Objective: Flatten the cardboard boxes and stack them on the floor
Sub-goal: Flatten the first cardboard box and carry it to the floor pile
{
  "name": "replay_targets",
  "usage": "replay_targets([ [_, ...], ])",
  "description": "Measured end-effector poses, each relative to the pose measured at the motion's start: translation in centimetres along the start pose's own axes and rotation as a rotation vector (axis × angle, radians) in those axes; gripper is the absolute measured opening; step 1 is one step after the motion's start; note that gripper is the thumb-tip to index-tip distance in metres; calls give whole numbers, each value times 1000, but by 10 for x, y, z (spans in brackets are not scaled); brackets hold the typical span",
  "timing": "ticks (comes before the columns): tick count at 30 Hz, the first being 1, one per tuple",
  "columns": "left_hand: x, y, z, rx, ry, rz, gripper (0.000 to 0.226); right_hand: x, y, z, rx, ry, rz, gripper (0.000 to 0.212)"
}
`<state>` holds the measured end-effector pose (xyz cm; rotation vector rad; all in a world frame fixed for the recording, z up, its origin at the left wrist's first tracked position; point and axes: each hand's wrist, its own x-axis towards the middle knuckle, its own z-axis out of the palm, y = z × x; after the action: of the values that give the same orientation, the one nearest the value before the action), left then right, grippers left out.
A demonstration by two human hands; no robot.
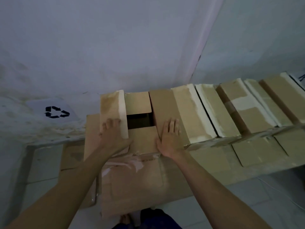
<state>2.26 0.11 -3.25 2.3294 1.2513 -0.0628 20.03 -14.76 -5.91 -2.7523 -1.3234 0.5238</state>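
A brown cardboard box (140, 141) stands against the wall with its top partly open and a dark gap in the middle. My left hand (113, 136) lies palm down on its left top flap (110, 104). My right hand (170, 138) lies flat on the right top flap (162, 103). Both hands have their fingers spread and grip nothing. Under and in front of the box, flattened cardboard sheets (140, 187) lie on the floor. To the right, several more taped boxes (231, 106) stand in a row along the wall.
A white wall (99, 47) rises behind the boxes, with a corner at the upper right. A black recycling symbol (57, 112) is printed on a white surface at the left. White floor tiles (41, 171) show at the left. My legs (148, 219) appear at the bottom.
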Motion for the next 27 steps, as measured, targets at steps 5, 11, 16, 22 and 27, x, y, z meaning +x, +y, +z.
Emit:
replay_targets([
  [5, -27, -23, -49, -586, 177, 2, 55, 1, -2, 8, -52, 55, 5, 84],
  [11, -43, -79, -77, -340, 309, 68, 61, 11, -39, 7, -166, 101, -335, 85],
  [16, -29, -106, -62, 358, 222, 47, 53, 35, -89, -7, 2, -104, -324, 61],
  [22, -17, -106, -29, 155, -2, -13, 56, 13, -113, -63, 227, 170, -262, 40],
  [27, -20, -93, -15, -96, -71, -83, 60, -45, -93, -79, 285, -107, -261, 40],
])
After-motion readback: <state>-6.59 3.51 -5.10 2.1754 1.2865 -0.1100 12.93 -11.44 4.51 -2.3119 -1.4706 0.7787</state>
